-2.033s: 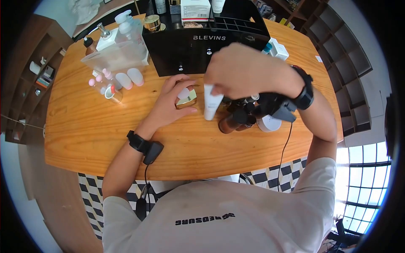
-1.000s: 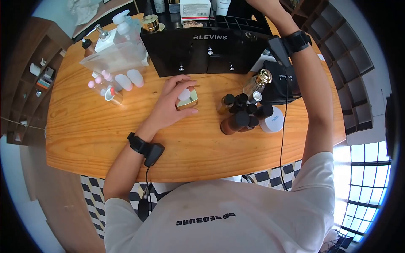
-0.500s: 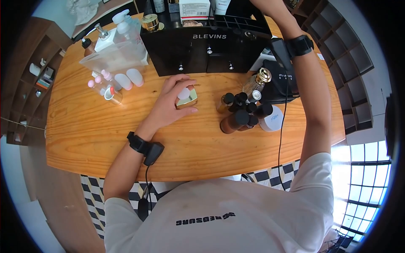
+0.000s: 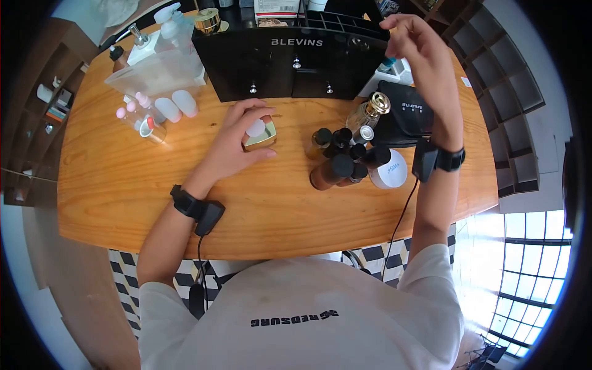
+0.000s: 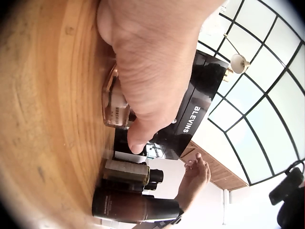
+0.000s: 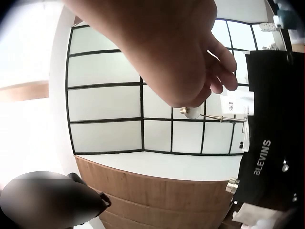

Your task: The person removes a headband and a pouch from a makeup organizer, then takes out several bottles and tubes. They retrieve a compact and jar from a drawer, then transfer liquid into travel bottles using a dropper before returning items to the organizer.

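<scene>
In the head view my left hand point(image 4: 227, 143) rests on the wooden table point(image 4: 271, 225), its thumb and fingers curled round a small glass bottle point(image 4: 266, 134) with a pale round top. The left wrist view shows this bottle point(image 5: 116, 102) from the side, pinkish with a barcode label and partly hidden by the hand. My right hand point(image 4: 430, 68) is raised beside the right end of the black BLEVINS organizer point(image 4: 271, 68). Its fingers are loosely bent and hold nothing. Below it lies a black pouch point(image 4: 402, 117).
Between the hands stand several dark-capped bottles point(image 4: 333, 171), a gold-capped glass bottle point(image 4: 367, 114) and a round white jar point(image 4: 390, 169). Pink-capped small bottles point(image 4: 132, 116) and a clear bin point(image 4: 154, 80) with pump bottles are at left. A cable point(image 4: 398, 225) hangs from the right wrist.
Two seconds ago my right hand held a white tube over the table; it then reached beyond the organizer's right end. Now it has drawn back toward me without the tube. The left hand keeps its grip.
</scene>
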The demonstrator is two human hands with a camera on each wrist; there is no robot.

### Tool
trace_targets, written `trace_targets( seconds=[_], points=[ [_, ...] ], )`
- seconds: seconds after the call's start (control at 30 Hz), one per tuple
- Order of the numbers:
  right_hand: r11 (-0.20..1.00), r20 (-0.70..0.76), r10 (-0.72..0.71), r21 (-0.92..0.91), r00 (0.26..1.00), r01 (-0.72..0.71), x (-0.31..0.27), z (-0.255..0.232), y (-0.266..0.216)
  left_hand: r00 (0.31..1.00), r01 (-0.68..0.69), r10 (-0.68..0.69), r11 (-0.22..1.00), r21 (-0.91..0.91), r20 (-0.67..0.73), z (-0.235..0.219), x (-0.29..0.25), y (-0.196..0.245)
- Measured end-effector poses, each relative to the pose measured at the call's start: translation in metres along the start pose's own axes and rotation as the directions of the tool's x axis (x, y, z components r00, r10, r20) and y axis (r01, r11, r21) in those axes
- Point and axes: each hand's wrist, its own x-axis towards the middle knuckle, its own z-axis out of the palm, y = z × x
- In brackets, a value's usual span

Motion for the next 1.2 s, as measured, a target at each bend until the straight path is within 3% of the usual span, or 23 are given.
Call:
trace_targets(
  seconds=[0.07, 0.13, 0.2, 0.23, 0.3, 0.37, 0.5, 0.63, 0.7, 0.8, 0.87, 0.93, 1.1, 1.2],
  points=[
    [0.996, -0.047, 0.037, 0.086, 0.998, -0.033, -0.019, 0.019, -0.016, 0.999, -0.040, 0.040, 0.999, 0.033, -0.004, 0.000, 0.001, -0.002],
    [0.998, -0.060, 0.020, 0.054, 0.998, -0.017, -0.024, 0.020, -0.019, 0.997, -0.078, 0.078, 0.995, 0.068, -0.005, -0.001, 0.001, -0.003],
    [0.971, 0.077, -0.023, -0.236, 0.997, 0.040, -0.027, 0.019, -0.023, 0.999, -0.008, 0.009, 1.000, -0.019, 0.031, -0.002, 0.001, 0.000],
    [0.965, 0.083, -0.043, -0.255, 0.996, 0.063, -0.027, 0.021, -0.025, 1.000, -0.002, 0.003, 1.000, -0.014, 0.029, -0.002, 0.000, -0.002],
    [0.950, 0.075, -0.097, -0.290, 0.992, 0.115, -0.029, 0.027, -0.025, 0.998, 0.014, 0.000, 0.975, -0.222, 0.062, -0.002, 0.000, -0.006],
    [0.922, 0.041, -0.203, -0.329, 0.978, 0.205, -0.029, 0.033, -0.020, 0.996, 0.036, -0.018, 0.977, -0.211, 0.087, -0.008, 0.000, -0.004],
    [0.868, 0.036, -0.139, -0.477, 0.990, 0.139, -0.032, 0.029, -0.028, 0.992, 0.061, -0.037, 0.978, -0.200, 0.122, -0.006, 0.003, 0.004],
    [0.897, 0.070, -0.144, -0.413, 0.987, 0.160, -0.035, 0.026, -0.033, 0.992, 0.068, -0.041, 0.971, -0.229, 0.120, -0.004, 0.002, 0.003],
    [0.876, 0.255, -0.180, -0.398, 0.950, 0.273, -0.040, 0.024, -0.034, 0.991, 0.077, -0.048, 0.969, -0.236, 0.126, -0.004, 0.001, 0.002],
    [0.893, 0.291, -0.246, -0.303, 0.925, 0.333, -0.042, 0.034, -0.037, 0.991, 0.056, -0.030, 0.979, -0.196, 0.131, -0.006, 0.001, 0.001],
    [0.878, 0.361, -0.187, -0.356, 0.914, 0.320, -0.047, 0.028, -0.041, 0.991, 0.067, -0.038, 0.969, -0.237, 0.126, -0.005, 0.000, -0.001],
    [0.872, 0.477, 0.025, -0.441, 0.879, 0.214, -0.051, 0.020, -0.039, 0.992, 0.074, -0.042, 0.958, -0.277, 0.120, -0.004, 0.001, -0.001],
    [0.837, 0.507, 0.040, -0.488, 0.861, 0.248, -0.060, 0.005, -0.040, 0.989, 0.060, -0.028, 0.975, -0.213, 0.148, -0.007, 0.002, 0.001],
    [0.838, 0.506, 0.110, -0.509, 0.855, 0.194, -0.064, 0.004, -0.045, 0.988, 0.068, -0.033, 0.971, -0.231, 0.150, -0.006, 0.002, 0.003]
  ],
)
